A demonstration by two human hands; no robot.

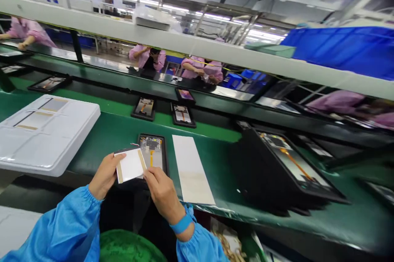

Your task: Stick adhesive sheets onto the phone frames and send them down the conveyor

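A flat white battery pack (131, 165) with tan tape strips along two edges is gripped at its left side by my left hand (106, 172). Pinched fingers of my right hand (161, 190) touch its lower right edge, at the tape strip. Just behind the pack, a tablet housing (158, 156) lies in a black tray with its circuit board and orange ribbon cable showing; the pack hides its lower left part. To the right of that housing lies a long white strip (193, 169) on the green table (220, 151).
A white foam tray (55, 135) with two packs is at the left. A stack of black trays (273, 172) bearing an open tablet stands at the right. More tablets (183, 115) sit on the line behind. Beyond it are people in pink. A blue bin (341, 51) is overhead.
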